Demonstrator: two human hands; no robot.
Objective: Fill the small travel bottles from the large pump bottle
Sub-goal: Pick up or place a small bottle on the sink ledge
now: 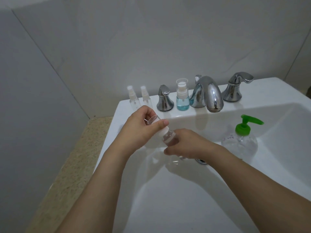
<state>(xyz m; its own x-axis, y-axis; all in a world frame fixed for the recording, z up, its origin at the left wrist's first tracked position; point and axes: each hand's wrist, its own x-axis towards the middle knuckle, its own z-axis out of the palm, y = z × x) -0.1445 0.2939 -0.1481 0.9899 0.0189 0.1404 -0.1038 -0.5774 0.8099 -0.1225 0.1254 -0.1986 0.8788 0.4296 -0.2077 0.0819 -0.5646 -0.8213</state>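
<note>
I hold a small clear travel bottle [170,137] tipped over the sink [185,190]. My right hand [186,144] wraps its body. My left hand [143,127] pinches its white spray top [160,129]. It looks light, hard and slippery, so I should grip the middle. The green pump bottle [242,140] stands in the sink, near on my right, with open room between.

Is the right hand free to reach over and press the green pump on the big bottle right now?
Probably not yet. The right hand grips the small clear bottle, whose cap end the left hand holds. The path to the green pump looks open, but the hand would need to let go first.
</note>
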